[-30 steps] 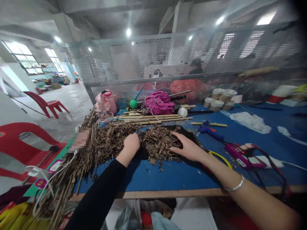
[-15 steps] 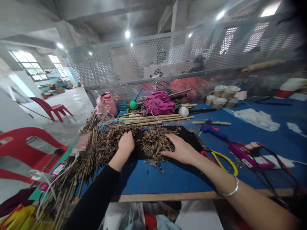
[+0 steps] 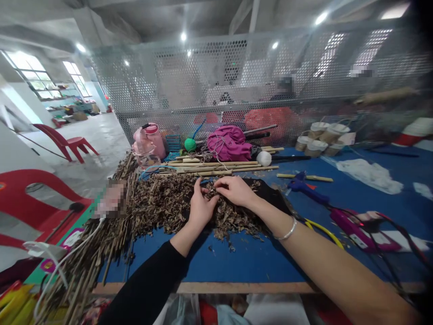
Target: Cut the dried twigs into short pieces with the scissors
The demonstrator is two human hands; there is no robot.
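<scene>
Both my hands meet over a heap of dried brown leaves (image 3: 162, 198) on the blue table (image 3: 233, 262). My left hand (image 3: 202, 205) is curled round a few dried leaves, thumb towards the right hand. My right hand (image 3: 235, 189), a silver bangle on its wrist, pinches at the same leaves from the right. The exact piece between the fingertips is too small to tell. A black cloth (image 3: 275, 198) lies partly under the heap. Long dried stalks (image 3: 111, 239) are bundled at the left and stick out past the table's front edge.
Behind the heap lie bamboo sticks (image 3: 216, 168), a purple cloth (image 3: 228, 144), a white ball (image 3: 264, 158) and a pink bottle (image 3: 155, 140). To the right are a blue glue gun (image 3: 307, 189), yellow-handled scissors (image 3: 326, 232) and a purple power strip (image 3: 361, 230) with cables. A perforated metal screen (image 3: 189, 85) stands behind.
My left hand has moved right and my right hand left, from separate parts of the heap to meet near its middle. The leaves between them are bunched together. The view has shifted slightly.
</scene>
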